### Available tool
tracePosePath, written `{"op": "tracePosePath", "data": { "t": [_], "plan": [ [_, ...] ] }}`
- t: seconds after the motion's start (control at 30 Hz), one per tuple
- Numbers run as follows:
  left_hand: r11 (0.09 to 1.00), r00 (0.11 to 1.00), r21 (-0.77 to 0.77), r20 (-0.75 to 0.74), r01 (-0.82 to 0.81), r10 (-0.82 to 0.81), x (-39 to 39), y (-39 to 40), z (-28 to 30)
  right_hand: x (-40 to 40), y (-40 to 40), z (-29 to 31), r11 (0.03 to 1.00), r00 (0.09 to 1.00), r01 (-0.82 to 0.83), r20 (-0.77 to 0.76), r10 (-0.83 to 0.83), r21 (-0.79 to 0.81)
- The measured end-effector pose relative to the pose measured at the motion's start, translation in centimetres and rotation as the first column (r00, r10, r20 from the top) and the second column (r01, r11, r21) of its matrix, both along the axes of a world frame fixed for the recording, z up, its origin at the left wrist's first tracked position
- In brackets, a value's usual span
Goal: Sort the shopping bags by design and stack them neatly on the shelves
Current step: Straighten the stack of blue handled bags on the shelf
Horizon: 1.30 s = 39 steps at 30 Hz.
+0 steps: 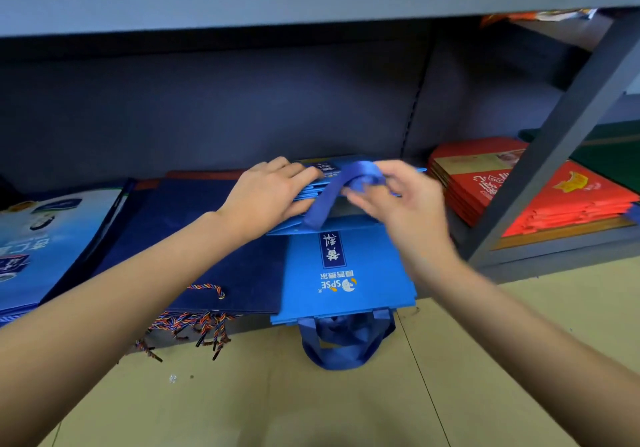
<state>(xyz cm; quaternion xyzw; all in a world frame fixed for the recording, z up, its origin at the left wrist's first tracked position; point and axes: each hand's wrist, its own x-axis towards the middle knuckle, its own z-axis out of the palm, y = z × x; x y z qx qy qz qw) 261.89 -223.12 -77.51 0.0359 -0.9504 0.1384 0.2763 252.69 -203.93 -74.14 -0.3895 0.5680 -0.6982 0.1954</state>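
The left hand (pixel 273 193) is pressing the bright blue fabric shopping bags (pixel 346 263) flat to steady them, while the right hand (pixel 398 200) is pinching a blue ribbon handle (pixel 332 193) in its grip, probably to tuck it.

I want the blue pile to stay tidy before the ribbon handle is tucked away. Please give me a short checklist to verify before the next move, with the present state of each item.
1. Left hand presses the upper folded blue bags flat: ok.
2. Right hand has the blue ribbon handle in its fingers: ok, though the hand is blurred.
3. Handle lies flat on the bags: not ok, it arches up in a loop.
4. Blue stack sits fully on the shelf: not ok, its front edge overhangs and its handles hang down to the floor.
5. Blue bags kept apart from the red bags: ok.
6. Edges of the upper bags aligned: cannot tell.
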Motion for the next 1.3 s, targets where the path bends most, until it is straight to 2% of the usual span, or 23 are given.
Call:
{"op": "tracePosePath", "data": {
  "t": [0.03, 0.07, 0.1, 0.13, 0.2, 0.23, 0.33, 0.4, 0.47, 0.57, 0.6, 0.63, 0.7, 0.77, 0.83, 0.9, 0.97, 1.03, 1.1, 1.17, 1.2, 1.3],
  "plan": [
    [1.0, 1.0, -0.002, 0.003, 0.002, -0.002, 0.0, 0.0, -0.2, -0.3, -0.5, -1.9, 0.993, 0.91, 0.118, -0.401, -0.106, 0.005],
    [1.0, 1.0, 0.003, 0.002, 0.004, -0.004, 0.0, 0.1, -0.3, -0.7, -1.0, -4.0, 0.986, 0.7, 0.16, -0.71, -0.078, 0.049],
    [1.0, 1.0, 0.011, -0.005, 0.003, -0.003, 0.1, 0.1, -0.3, -1.3, -1.4, -6.2, 0.972, 0.457, 0.194, -0.889, 0.03, 0.132],
    [1.0, 1.0, 0.013, -0.019, 0.001, -0.001, 0.0, 0.0, 0.0, -1.7, -1.4, -7.9, 0.936, 0.305, 0.237, -0.934, 0.184, 0.261],
    [1.0, 0.998, 0.008, -0.055, -0.014, 0.014, -0.1, -0.2, 0.5, -1.5, -1.0, -9.5, 0.797, 0.242, 0.352, -0.87, 0.429, 0.491],
    [1.0, 0.997, 0.008, -0.07, -0.026, 0.027, -0.2, -0.2, 0.8, -1.2, -1.1, -10.1, 0.708, 0.259, 0.398, -0.811, 0.524, 0.584],
    [0.998, 0.995, -0.026, -0.089, -0.051, 0.048, -0.8, -0.4, 1.0, -0.7, -1.9, -10.5, 0.471, 0.43, 0.487, -0.671, 0.604, 0.736],
    [0.995, 0.994, -0.083, -0.094, -0.064, 0.056, -1.1, -0.3, 0.7, -0.6, -3.0, -10.5, 0.434, 0.528, 0.541, -0.693, 0.491, 0.72],
    [0.988, 0.993, -0.135, -0.099, -0.072, 0.059, -1.3, -0.4, 0.3, 0.0, -4.0, -10.8, 0.438, 0.615, 0.552, -0.701, 0.362, 0.71],
    [0.979, 0.992, -0.185, -0.105, -0.092, 0.073, -1.2, -0.4, 0.1, 0.7, -5.1, -11.0, 0.474, 0.828, 0.458, -0.555, 0.08, 0.752],
    [0.979, 0.992, -0.185, -0.109, -0.09, 0.07, -1.2, -0.4, 0.2, 0.5, -5.5, -11.1, 0.47, 0.865, 0.437, -0.502, 0.015, 0.767],
    [0.979, 0.991, -0.183, -0.114, -0.087, 0.067, -1.2, -0.4, 0.2, 0.4, -5.9, -11.2, 0.456, 0.872, 0.434, -0.49, 0.004, 0.777],
    [0.98, 0.99, -0.18, -0.124, -0.082, 0.06, -1.1, -0.4, 0.3, 0.1, -6.1, -11.4, 0.437, 0.832, 0.457, -0.546, 0.099, 0.775],
    [0.979, 0.992, -0.193, -0.119, -0.063, 0.041, -1.0, -0.4, 0.1, -0.2, -5.2, -11.7, 0.472, 0.815, 0.422, -0.552, 0.176, 0.774],
    [0.974, 0.993, -0.22, -0.117, -0.046, 0.021, -0.9, -0.5, -0.2, -0.6, -3.6, -11.7, 0.573, 0.871, 0.302, -0.465, 0.16, 0.762],
    [0.973, 0.992, -0.227, -0.123, -0.05, 0.023, -0.9, -0.5, -0.1, -0.9, -1.8, -10.8, 0.713, 0.917, 0.209, -0.387, 0.094, 0.67],
    [0.974, 0.992, -0.219, -0.125, -0.059, 0.032, -0.9, -0.5, 0.0, -0.6, -0.2, -9.5, 0.776, 0.919, 0.125, -0.366, 0.144, 0.619],
    [0.974, 0.991, -0.219, -0.128, -0.063, 0.036, -0.9, -0.6, -0.1, 0.5, 0.4, -8.5, 0.751, 0.893, 0.021, -0.35, 0.283, 0.66],
    [0.974, 0.991, -0.218, -0.13, -0.063, 0.035, -0.8, -0.5, -0.2, 1.5, -0.2, -8.9, 0.704, 0.85, 0.061, -0.407, 0.335, 0.707],
    [0.974, 0.991, -0.219, -0.133, -0.056, 0.027, -0.8, -0.4, -0.3, 1.8, -1.7, -9.8, 0.702, 0.842, 0.181, -0.477, 0.251, 0.689],
    [0.974, 0.991, -0.219, -0.133, -0.052, 0.023, -0.8, -0.4, -0.3, 1.9, -2.4, -10.3, 0.708, 0.87, 0.226, -0.465, 0.161, 0.669],
    [0.973, 0.991, -0.227, -0.13, -0.041, 0.012, -0.8, -0.4, -0.5, 1.5, -4.0, -11.8, 0.694, 0.95, 0.294, -0.28, -0.138, 0.657]
  ]
}}
